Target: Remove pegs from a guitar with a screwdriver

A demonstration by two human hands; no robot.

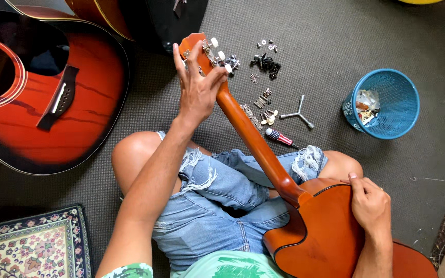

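Lying at far left on the grey floor, a red sunburst acoustic guitar (42, 98) faces up. Next, the left hand (198, 87) has its fingers clamped on the headstock (202, 51) of an orange guitar (320, 231) across the lap. The right hand (371, 203) rests curled on its body, fingers together. A blue basket (387, 103) stands beyond.

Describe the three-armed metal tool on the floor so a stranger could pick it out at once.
Start at the blue mesh basket on the grey carpet, then look left toward the guitar neck. Between them lies the Y-shaped wrench, above the small striped-handled screwdriver. Unlike the scattered screws and tuning pegs, it is one plain silver piece with three arms.
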